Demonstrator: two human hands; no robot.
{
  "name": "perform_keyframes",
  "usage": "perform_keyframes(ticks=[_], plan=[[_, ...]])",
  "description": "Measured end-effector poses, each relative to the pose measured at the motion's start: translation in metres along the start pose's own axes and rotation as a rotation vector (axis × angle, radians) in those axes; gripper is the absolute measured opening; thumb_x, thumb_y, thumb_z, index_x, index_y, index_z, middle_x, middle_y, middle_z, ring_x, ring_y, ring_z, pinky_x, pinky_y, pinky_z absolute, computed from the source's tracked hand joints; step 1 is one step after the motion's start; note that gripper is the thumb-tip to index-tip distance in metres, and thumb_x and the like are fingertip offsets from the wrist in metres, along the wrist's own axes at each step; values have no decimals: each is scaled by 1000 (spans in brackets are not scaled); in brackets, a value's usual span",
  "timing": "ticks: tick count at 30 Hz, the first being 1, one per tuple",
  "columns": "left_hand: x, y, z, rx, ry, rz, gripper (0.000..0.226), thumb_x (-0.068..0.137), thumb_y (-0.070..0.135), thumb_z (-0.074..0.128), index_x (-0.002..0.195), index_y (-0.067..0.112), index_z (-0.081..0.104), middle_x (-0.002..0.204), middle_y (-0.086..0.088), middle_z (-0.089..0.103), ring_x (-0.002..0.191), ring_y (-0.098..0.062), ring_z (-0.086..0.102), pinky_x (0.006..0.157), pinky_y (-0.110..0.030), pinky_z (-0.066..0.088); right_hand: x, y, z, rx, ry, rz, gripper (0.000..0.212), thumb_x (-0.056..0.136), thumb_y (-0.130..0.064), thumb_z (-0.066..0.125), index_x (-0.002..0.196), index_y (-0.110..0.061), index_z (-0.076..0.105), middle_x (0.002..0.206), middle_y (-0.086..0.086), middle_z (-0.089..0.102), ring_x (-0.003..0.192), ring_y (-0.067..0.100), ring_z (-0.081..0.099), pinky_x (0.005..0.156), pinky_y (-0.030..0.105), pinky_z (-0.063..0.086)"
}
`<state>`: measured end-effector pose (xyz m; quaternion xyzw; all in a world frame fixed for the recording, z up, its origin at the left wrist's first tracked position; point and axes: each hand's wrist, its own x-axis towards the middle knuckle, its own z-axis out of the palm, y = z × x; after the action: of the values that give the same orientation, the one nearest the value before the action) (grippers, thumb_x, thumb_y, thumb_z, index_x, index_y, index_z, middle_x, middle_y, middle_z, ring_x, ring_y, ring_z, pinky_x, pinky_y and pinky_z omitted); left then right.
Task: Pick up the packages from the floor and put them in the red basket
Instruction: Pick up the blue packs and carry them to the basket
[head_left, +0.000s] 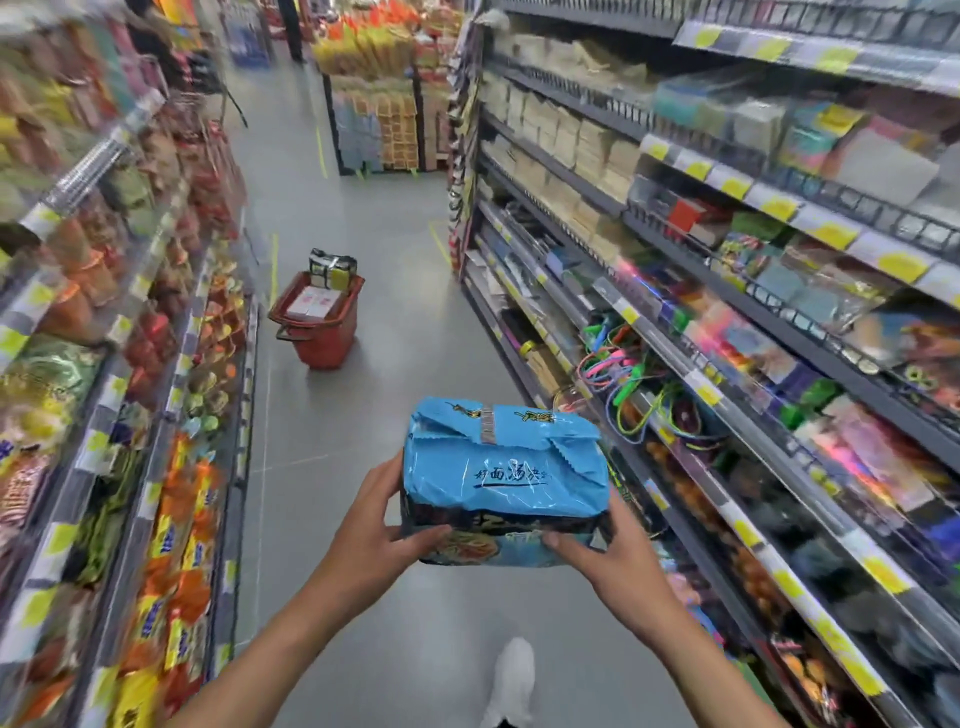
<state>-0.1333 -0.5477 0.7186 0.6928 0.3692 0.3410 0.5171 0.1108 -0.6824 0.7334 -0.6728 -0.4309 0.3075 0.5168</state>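
Observation:
A blue multi-pack of noodles (504, 478) is held up at chest height in the middle of the aisle. My left hand (379, 525) grips its left side with the thumb across the front edge. My right hand (608, 551) grips its right side, thumb also on the front edge. The red basket (332, 332) stands on the grey floor further down the aisle, to the left of centre. A grey and yellow package (332, 270) sticks out of its far end, and a white and pink box (314, 302) lies inside it.
Stocked shelves line both sides of the aisle, left shelves (104, 364) and right shelves (727, 312). A display stack (379, 104) stands at the aisle's far end. My white shoe (511, 680) shows on the floor below the pack.

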Motion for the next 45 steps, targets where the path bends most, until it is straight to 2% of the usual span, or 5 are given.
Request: perform_keyframes(ticks=[14,24,29,34,45], plan=[[232,-35,-53,7,212,-80,71,75,29,82,136,44,50,129,20,54,129,-1,51,89,-30,59,306,-2,49,91,-272,8,69,81,-2,84,135,-32,54,122,-28,66,117,-8,58,87,8,48],[353,-88,-154,-26,397,-152,73,73,35,86,136,47,51,130,29,52,131,1,49,94,-36,59,485,-8,169,91,-460,16,70,81,6,80,137,-28,56,124,-22,67,119,0,59,83,19,54],[434,-116,-234,-31,398,-175,80,74,36,86,144,36,48,133,28,50,135,-3,46,95,-33,58,576,-26,247,105,-473,18,70,79,5,82,136,-28,56,120,-25,68,115,-1,61,80,11,51],[527,-138,-314,26,354,-143,70,75,33,88,128,62,52,133,34,50,134,4,44,99,-33,54,662,-41,315,132,-435,30,71,80,2,83,137,-30,55,123,-20,69,117,0,61,83,12,51],[717,-201,-418,127,250,-234,72,80,25,86,141,38,50,132,25,58,125,2,54,101,-35,54,846,-27,420,129,-392,48,68,78,-3,86,135,-30,58,137,-11,61,124,3,58,88,11,50]])
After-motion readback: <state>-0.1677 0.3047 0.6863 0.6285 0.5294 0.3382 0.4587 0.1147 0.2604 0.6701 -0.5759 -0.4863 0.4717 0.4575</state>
